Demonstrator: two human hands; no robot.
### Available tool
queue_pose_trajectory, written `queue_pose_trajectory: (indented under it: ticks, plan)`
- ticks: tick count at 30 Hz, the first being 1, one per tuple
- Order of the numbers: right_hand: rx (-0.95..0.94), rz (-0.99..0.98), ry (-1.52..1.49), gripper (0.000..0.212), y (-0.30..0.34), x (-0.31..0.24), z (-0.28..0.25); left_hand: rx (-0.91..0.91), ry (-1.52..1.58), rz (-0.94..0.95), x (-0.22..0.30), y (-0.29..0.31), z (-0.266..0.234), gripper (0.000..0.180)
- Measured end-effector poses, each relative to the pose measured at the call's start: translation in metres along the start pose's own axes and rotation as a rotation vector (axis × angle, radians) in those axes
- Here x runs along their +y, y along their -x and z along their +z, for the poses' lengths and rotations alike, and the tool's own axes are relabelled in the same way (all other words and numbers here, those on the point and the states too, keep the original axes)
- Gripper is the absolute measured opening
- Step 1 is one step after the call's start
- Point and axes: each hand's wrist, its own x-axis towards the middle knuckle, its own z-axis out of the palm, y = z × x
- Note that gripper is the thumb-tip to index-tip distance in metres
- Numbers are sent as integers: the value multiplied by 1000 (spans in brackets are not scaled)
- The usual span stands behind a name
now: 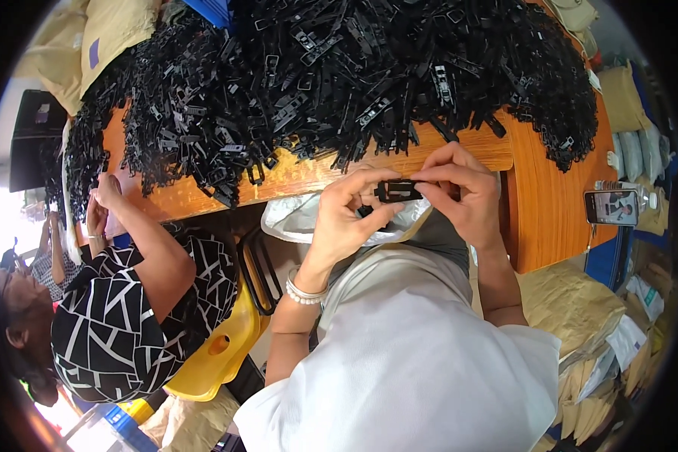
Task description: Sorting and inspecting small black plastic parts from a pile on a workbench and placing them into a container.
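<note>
A small black plastic buckle (389,193), rectangular with a slot, is held between my two hands just past the table's front edge. My left hand (343,215) pinches its left end between thumb and fingers. At its right end, the thumb and fingertips of my right hand (463,197) are closed on it. Another dark bit shows inside my left hand, too hidden to name. Below both hands, an open white bag (285,220) lies at my lap. Beyond them, a big heap of black plastic buckles and clips (331,90) covers much of the wooden table (554,203).
At the left sits a co-worker in a black-and-white patterned top (120,324), hands at the table edge, beside a yellow chair (211,354). A phone (612,208) stands at the right table end. Brown sacks (569,305) lie on the right; more sacks (117,34) are at the far left.
</note>
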Motion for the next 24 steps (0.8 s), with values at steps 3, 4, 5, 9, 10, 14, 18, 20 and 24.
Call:
queue_pose_trajectory:
  ticks: [3, 4, 5, 9, 10, 14, 18, 20, 24]
  plan:
    - [34, -64, 0, 15, 2, 3, 8, 8, 15, -16, -1, 2, -2, 35]
    - [28, -67, -2, 15, 0, 2, 8, 4, 16, -17, -1, 3, -3, 35]
    - [15, -131, 80, 16, -1, -1, 8, 8, 16, -17, -1, 3, -3, 35]
    - [-3, -333, 480, 19, -4, -6, 6, 30, -33, 39, -2, 5, -2, 34]
    - [-4, -335, 481, 19, -3, -7, 6, 34, -35, 27, -2, 5, -2, 35]
    - [43, -393, 618, 20, 0, -10, 10, 26, -28, 36, -6, 5, -5, 36]
    - [20, -415, 754, 22, -1, -16, 12, 2, -219, 164, -11, 3, -9, 35]
    - [34, -414, 659, 23, 0, -10, 13, -9, -303, 235, -9, 3, -9, 35]
    - [-79, -493, 340, 24, -4, -14, 9, -6, 376, -54, -6, 6, -12, 31]
